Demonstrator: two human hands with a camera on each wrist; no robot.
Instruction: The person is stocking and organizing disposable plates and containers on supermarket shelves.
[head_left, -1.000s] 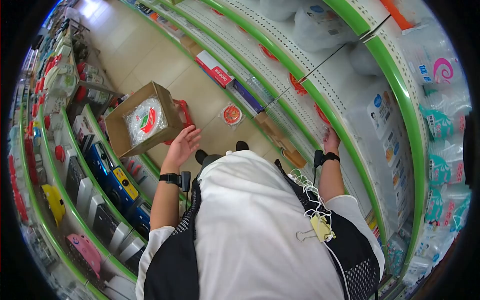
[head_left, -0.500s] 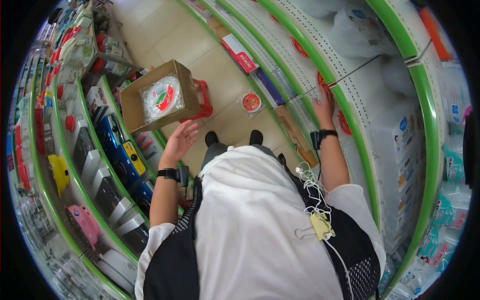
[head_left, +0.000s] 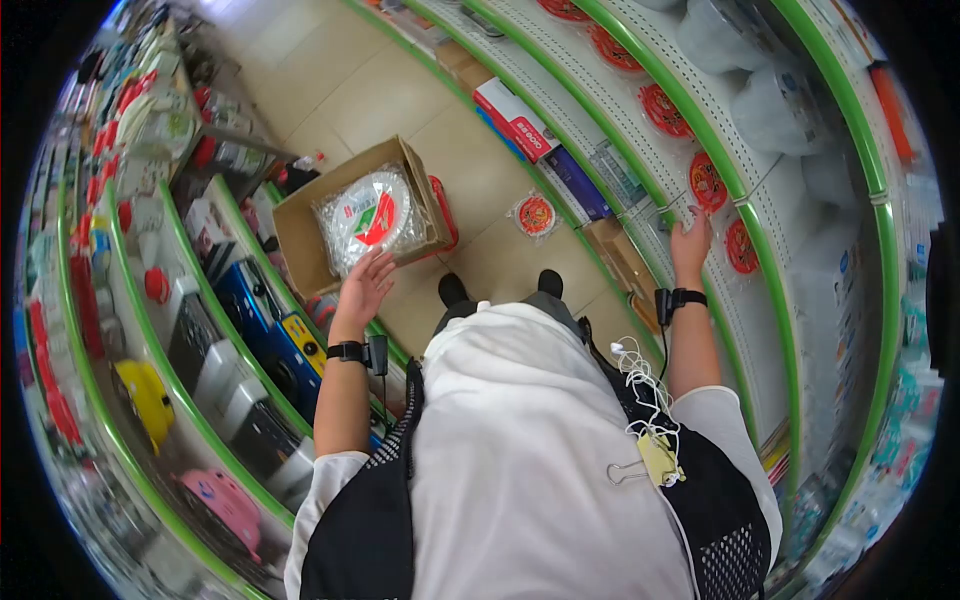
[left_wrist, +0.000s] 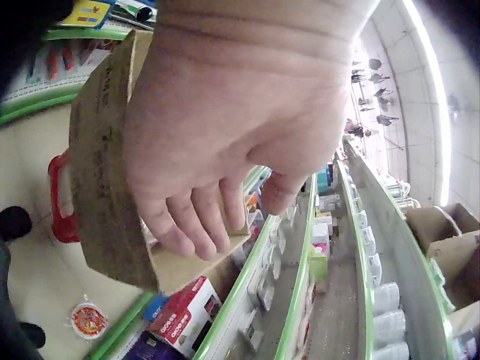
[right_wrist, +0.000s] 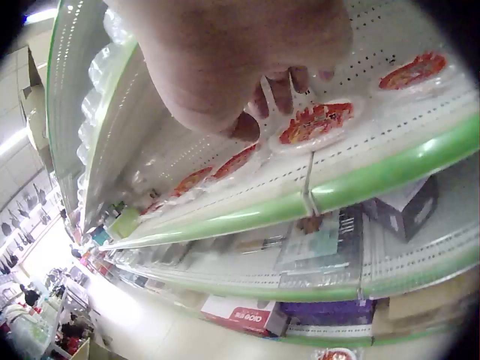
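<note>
In the head view, my left hand (head_left: pixel 362 293) is held over the near rim of a cardboard box (head_left: pixel 292 222), fingers loosely extended and nothing in them. Inside the box lies a plastic-wrapped stack of white discs (head_left: pixel 370 215) with a red and green label. My right hand (head_left: pixel 692 250) reaches onto a shelf at the right. In the right wrist view its thumb and fingers pinch the clear wrap of a flat round pack (right_wrist: pixel 316 124) with a red label. More red-labelled packs (right_wrist: pixel 412 71) lie in a row along the same shelf.
The box sits on a red stool (head_left: pixel 441 212). Another red-labelled pack (head_left: pixel 535 214) lies on the tiled floor (head_left: pixel 420 120). Green-edged shelves line both sides, with toys and boxed goods (head_left: pixel 265 335) at left. A red and white carton (head_left: pixel 513 118) stands on the low right shelf.
The view has swung, bringing the box and the floor pack further right. My right hand has shifted along the shelf among the red-labelled packs. The left hand stays open near the box.
</note>
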